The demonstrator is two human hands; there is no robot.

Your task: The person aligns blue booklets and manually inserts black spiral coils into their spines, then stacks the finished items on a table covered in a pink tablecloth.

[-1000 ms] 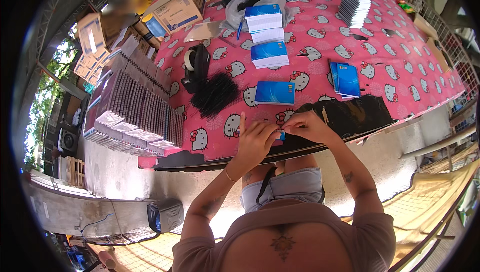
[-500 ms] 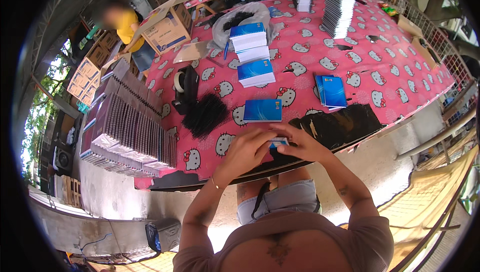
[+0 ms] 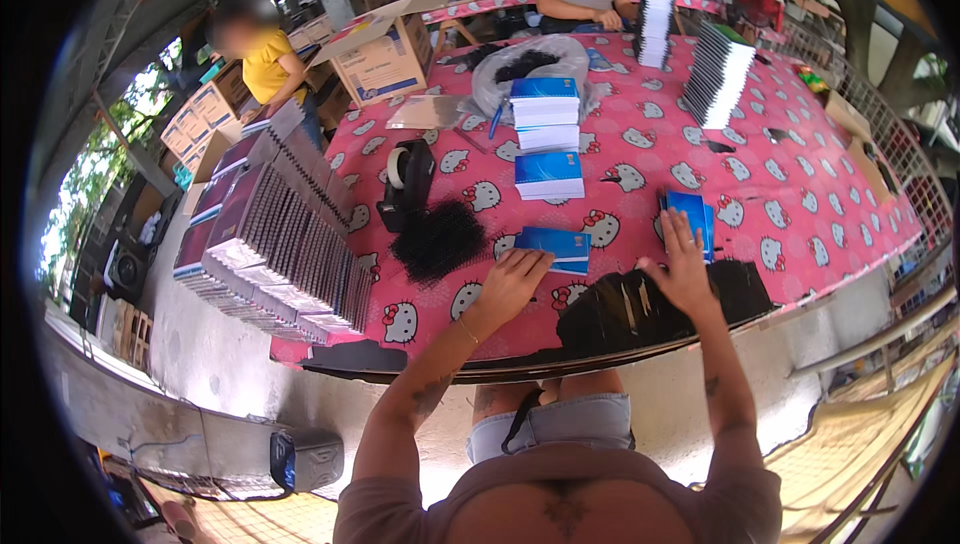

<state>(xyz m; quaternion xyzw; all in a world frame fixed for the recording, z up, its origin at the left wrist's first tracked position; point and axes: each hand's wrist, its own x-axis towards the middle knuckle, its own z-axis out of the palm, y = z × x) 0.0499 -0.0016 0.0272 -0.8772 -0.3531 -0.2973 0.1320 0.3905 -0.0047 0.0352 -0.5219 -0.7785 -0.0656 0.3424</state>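
Two overlapping blue notebooks [image 3: 560,245] lie near the middle of the table's front part. The fingers of my left hand [image 3: 510,286] are bent together over their near left corner; the thumb is hidden. Farther right, my right hand [image 3: 684,262] lies flat with fingers stretched and thumb apart. Its fingertips rest on a small pile of blue notebooks [image 3: 707,219], covering part of it. Beyond my left hand, neat stacks of blue-covered notebooks [image 3: 548,166] show white page edges. A tangled heap of black binding coils [image 3: 437,242] lies left of them.
Tall stacks of spiral notebooks [image 3: 280,234] stand at the left edge. A black tape dispenser [image 3: 407,189] is behind the coils. Torn black sheeting [image 3: 610,319] covers the front edge. Farther back are a plastic bag [image 3: 487,84], a carton [image 3: 380,59], white-edged stacks [image 3: 718,74] and two people.
My hands have separated from a small blue item held between them near the table edge. The right went right onto the pile, the left to the middle notebooks. The view has shifted.
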